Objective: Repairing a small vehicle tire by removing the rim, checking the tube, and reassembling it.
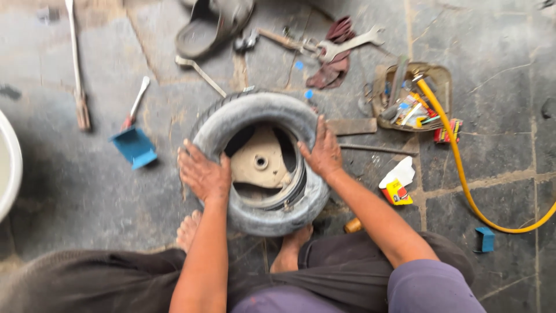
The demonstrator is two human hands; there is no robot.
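Head view shows the left hand (202, 174) at nine o'clock and the right hand (322, 152) at three o'clock, both grips spread flat on the tyre (260, 220) lying mid-floor, seemingly pressing its bead around the rim (262, 162).

Both hands pressed flat on a small tyre lying on stone floor.

Left hand (202, 174) on the tyre (260, 217) left sidewall, right hand (322, 152) on its right; metal hub (260, 162) inside. Blue scoop (135, 146) left of tyre, spanner (350, 44) beyond it, yellow hose (463, 174) to its right.
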